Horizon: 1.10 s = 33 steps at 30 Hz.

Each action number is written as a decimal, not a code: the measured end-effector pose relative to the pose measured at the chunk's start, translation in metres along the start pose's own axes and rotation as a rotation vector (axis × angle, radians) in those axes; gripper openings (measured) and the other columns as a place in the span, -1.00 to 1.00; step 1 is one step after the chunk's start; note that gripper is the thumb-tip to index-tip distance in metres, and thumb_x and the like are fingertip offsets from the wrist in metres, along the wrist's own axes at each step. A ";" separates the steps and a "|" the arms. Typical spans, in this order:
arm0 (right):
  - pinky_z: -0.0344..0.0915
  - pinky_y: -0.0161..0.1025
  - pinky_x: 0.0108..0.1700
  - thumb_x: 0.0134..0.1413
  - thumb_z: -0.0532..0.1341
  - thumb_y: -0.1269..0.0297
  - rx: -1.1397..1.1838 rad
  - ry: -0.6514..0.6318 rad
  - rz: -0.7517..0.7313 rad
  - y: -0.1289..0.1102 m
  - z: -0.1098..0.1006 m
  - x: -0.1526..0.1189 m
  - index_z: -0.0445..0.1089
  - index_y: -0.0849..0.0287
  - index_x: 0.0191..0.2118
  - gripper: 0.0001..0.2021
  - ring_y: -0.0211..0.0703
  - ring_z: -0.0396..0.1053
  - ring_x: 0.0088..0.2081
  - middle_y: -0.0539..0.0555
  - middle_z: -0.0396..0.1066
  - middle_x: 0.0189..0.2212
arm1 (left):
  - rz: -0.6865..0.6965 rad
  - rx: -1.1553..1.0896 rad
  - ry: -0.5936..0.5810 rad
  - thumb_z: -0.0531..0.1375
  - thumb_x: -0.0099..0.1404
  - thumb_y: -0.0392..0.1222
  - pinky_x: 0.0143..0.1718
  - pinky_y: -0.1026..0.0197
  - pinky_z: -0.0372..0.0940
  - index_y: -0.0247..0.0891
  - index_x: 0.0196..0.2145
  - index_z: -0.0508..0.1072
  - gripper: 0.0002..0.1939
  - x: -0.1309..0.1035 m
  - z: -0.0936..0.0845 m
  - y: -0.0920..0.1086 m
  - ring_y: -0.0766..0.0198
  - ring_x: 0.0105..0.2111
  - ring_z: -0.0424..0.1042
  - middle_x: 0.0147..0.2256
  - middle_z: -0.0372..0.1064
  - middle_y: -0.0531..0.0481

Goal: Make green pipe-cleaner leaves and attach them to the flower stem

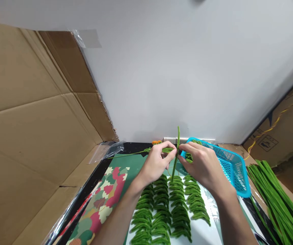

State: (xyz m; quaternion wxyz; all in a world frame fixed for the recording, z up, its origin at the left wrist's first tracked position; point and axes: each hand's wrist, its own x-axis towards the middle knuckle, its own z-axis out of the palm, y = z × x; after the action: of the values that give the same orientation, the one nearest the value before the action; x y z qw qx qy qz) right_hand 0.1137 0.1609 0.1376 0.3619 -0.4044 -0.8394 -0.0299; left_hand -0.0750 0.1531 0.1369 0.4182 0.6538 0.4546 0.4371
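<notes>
An upright green pipe cleaner (pixel 178 136) stands between my two hands. My left hand (pixel 158 161) pinches it from the left with thumb and forefinger. From the other side, my right hand (pixel 202 161) closes thumb and fingertips on the same stem. Another thin green stem (pixel 128 155) runs out leftward behind my left hand; whether that hand holds it I cannot tell. Below my hands, curved green pipe-cleaner pieces (pixel 178 204) lie in several columns on a white sheet (pixel 197 234).
Right of my hands sits a blue plastic basket (pixel 245 185) with some green pieces inside. Long green pipe cleaners (pixel 276 197) lie bundled at far right. A patterned sheet (pixel 105 197) and cardboard (pixel 34 129) are on the left. Something orange (pixel 156 142) is near the wall.
</notes>
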 end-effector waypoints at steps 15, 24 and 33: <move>0.52 -0.23 -0.21 0.41 0.23 0.48 0.276 0.159 -0.205 0.014 0.001 -0.001 0.59 0.19 -0.01 -0.80 -0.11 0.62 -0.20 0.14 0.65 -0.14 | 0.040 -0.145 -0.010 0.33 0.41 0.01 -0.60 0.41 0.13 -0.30 -0.23 0.47 -0.71 -0.003 -0.006 0.014 0.47 -0.65 0.23 -0.60 0.25 0.20; 0.52 -0.26 -0.20 0.38 0.23 0.53 0.304 0.124 -0.208 0.018 0.002 -0.004 0.60 0.14 -0.02 -0.76 -0.14 0.64 -0.19 0.10 0.66 -0.13 | 0.075 -0.191 0.013 0.37 0.36 -0.12 -0.59 0.37 0.15 -0.32 -0.27 0.49 -0.78 -0.004 -0.003 0.011 0.44 -0.66 0.27 -0.62 0.23 0.20; 0.50 -0.29 -0.25 0.38 0.26 0.48 0.477 0.068 -0.137 0.018 -0.008 -0.002 0.63 0.10 -0.11 -0.80 -0.20 0.61 -0.28 0.05 0.66 -0.23 | 0.434 0.328 0.146 0.22 0.47 -0.26 -0.42 0.29 0.24 -0.26 -0.24 0.53 -0.89 -0.012 0.004 0.009 0.34 -0.42 0.35 -0.36 0.44 0.01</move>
State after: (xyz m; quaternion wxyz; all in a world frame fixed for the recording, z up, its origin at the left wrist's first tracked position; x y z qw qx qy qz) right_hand 0.1317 0.1692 0.1377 0.4721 -0.2484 -0.8356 0.1309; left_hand -0.0718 0.1388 0.1419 0.1696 0.7617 0.3976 0.4827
